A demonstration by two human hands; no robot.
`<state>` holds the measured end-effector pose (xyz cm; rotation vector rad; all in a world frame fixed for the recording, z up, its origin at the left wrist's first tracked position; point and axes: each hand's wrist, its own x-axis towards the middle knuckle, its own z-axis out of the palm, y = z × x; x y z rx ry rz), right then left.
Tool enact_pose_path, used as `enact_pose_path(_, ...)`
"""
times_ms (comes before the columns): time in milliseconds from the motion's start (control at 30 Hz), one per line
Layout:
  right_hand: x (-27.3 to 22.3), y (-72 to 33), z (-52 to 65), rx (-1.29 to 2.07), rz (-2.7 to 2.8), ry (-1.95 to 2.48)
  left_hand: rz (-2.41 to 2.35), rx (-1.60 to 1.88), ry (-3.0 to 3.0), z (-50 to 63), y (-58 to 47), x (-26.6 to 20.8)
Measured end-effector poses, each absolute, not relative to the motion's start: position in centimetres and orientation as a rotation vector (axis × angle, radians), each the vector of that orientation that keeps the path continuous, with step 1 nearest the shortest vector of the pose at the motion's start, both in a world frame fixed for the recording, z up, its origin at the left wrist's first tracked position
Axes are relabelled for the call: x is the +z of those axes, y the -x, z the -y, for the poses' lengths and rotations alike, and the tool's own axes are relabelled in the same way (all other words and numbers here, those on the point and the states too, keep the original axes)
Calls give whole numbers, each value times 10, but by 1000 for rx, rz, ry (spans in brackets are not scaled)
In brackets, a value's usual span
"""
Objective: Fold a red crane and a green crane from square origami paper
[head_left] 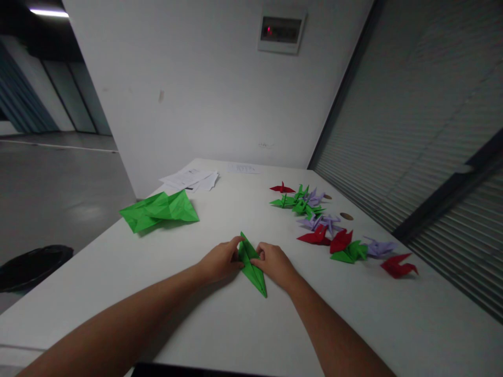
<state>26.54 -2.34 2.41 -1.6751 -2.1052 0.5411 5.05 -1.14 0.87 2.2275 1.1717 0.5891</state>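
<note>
L hand nearly closed, thumb + fingers pinching L edge of green folded paper; R hand curled in too, on its R edge, thumb resting on top. Paper's a narrow diamond w/ a lengthwise crease, on white table btwn the hands, near tip angled R. Off to L: creased green sheets, w/ printed pgs behind. R side: red, green + lilac paper birds strung along nr blinds. Bin on floor, L of table.
</note>
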Motion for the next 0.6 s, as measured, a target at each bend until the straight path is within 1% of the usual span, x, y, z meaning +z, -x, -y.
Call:
enact_pose_path(267,21,-267,22,533,2106,1669,-1360,513,-2292,13,-52,11)
enact_pose_path(600,21,-267,23,521,2104,1663,-847,511,-2729,16,-44,16)
